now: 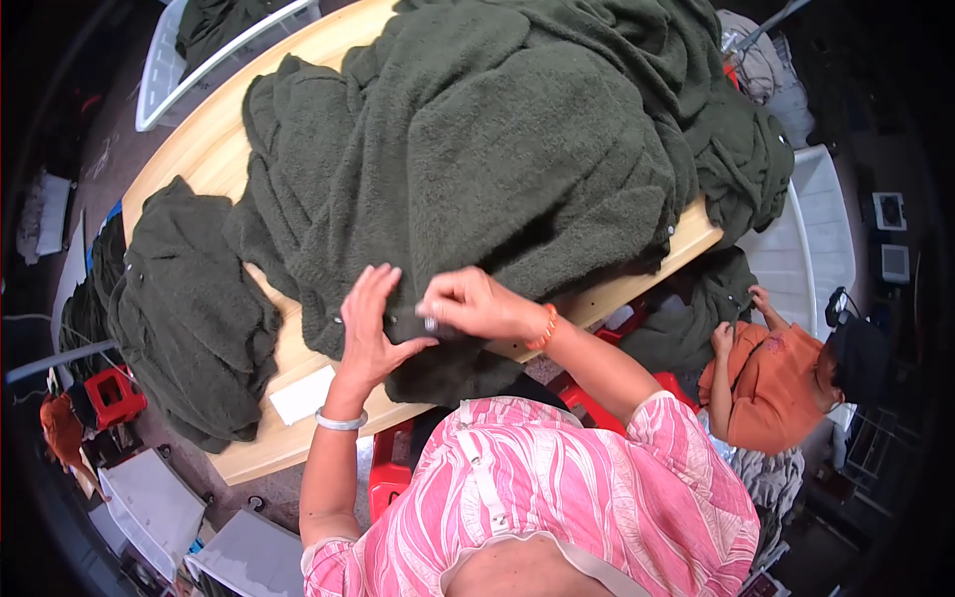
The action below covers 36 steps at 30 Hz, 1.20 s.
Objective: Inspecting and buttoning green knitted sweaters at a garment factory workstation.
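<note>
Dark green fleecy fabric [537, 149] lies heaped over the table in front of me, and its near edge hangs toward my lap. My left hand [370, 333] rests on that edge with fingers stretched out and thumb apart. Beside it, to the right, my right hand [470, 301] is closed in a pinch over the fabric. A small silvery bit [430, 323] shows at its curled fingers; whether it is a ring or a tool, I cannot tell. Small shiny dots sit along the fabric's edge near my left hand.
The wooden table [338, 393] bears a second green fabric pile [194, 308] at left and a white paper [302, 395]. White bins [171, 85] stand far left and right [826, 219]. A person in orange [771, 383] handles green fabric at right. Red stools [114, 396] stand nearby.
</note>
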### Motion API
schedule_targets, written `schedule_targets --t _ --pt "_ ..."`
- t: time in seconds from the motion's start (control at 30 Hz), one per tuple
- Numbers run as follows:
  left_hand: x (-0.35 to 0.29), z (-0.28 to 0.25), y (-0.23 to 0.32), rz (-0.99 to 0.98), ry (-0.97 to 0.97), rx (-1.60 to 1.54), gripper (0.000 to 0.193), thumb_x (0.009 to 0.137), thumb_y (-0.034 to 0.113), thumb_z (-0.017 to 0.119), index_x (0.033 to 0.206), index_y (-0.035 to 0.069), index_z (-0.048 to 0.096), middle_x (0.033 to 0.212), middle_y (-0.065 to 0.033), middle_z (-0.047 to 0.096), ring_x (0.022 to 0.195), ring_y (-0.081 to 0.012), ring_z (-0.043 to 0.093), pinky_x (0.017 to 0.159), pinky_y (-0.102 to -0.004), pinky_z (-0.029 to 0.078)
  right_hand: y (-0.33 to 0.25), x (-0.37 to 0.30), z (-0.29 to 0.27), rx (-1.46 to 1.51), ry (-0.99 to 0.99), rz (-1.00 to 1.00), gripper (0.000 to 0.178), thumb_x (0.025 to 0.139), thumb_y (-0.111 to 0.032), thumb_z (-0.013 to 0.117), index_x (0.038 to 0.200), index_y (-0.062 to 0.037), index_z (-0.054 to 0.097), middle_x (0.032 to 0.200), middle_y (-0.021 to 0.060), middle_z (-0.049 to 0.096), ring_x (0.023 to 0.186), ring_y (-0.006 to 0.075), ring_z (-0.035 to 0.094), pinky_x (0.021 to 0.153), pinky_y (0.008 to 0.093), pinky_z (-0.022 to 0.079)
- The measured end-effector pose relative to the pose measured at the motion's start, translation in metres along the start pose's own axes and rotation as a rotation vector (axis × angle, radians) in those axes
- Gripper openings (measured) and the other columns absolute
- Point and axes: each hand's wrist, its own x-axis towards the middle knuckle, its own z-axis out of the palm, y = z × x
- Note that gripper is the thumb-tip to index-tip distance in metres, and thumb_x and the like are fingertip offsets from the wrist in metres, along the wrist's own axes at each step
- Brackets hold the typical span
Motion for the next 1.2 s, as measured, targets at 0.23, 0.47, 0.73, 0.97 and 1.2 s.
schedule_targets --t 0.23,0.47,0.73,0.97,1.2 --pt "-0.027 -0.038 0.042 0.025 0.111 -0.438 0.035 0.082 0.005 0.060 0.115 -0.008 0.058 0.102 -0.0181 0.066 0.093 -0.0276 0.066 0.084 -0.0347 0.050 -0.089 -0.018 0.003 -1.023 0.179 -0.538 0.073 0.070 -0.017 0.073 0.137 -0.0120 0.045 0.137 0.0138 0.042 0.126 0.0341 0.041 0.108 0.0497 0.028" --pt "-0.030 -0.076 0.088 0.208 0.277 -0.352 0.040 0.075 0.020 0.076 0.105 0.002 0.056 0.109 -0.0179 0.059 0.108 -0.0376 0.054 0.102 -0.0522 0.037 -0.071 -0.005 -0.024 -0.197 -0.073 -0.200 0.036 0.078 -0.011 0.067 0.110 0.0021 0.060 0.101 0.0178 0.067 0.095 0.0178 0.063 0.089 0.0317 0.046" --pt "-0.064 0.012 0.060 -0.200 -0.426 -0.809 0.049 0.084 0.013 0.070 0.128 0.004 0.052 0.128 -0.0084 0.054 0.116 -0.0161 0.049 0.102 -0.0336 0.038 -0.100 -0.006 0.010 -0.118 -0.720 -0.167 0.033 0.077 -0.017 0.071 0.097 0.0071 0.059 0.093 0.0196 0.068 0.082 0.0142 0.062 0.074 0.0352 0.050" --pt "-0.009 -0.018 0.024 -0.823 -0.522 -1.296 0.061 0.078 0.010 0.073 0.132 -0.001 0.046 0.130 -0.0112 0.053 0.118 -0.0212 0.051 0.099 -0.0345 0.043 -0.078 0.011 -0.050 -0.484 -0.061 -0.247 0.035 0.075 -0.017 0.071 0.103 0.0030 0.061 0.092 0.0196 0.067 0.086 0.0336 0.066 0.075 0.0370 0.051" --pt "0.228 -0.180 -0.090 -0.590 0.357 -0.610 0.021 0.079 0.010 0.068 0.099 0.005 0.065 0.091 -0.0036 0.063 0.084 -0.0144 0.059 0.071 -0.0305 0.049 -0.082 0.022 -0.052 -0.461 0.246 0.039 0.020 0.085 -0.011 0.067 0.100 0.0022 0.065 0.084 0.0088 0.068 0.074 0.0095 0.064 0.069 0.0255 0.052"
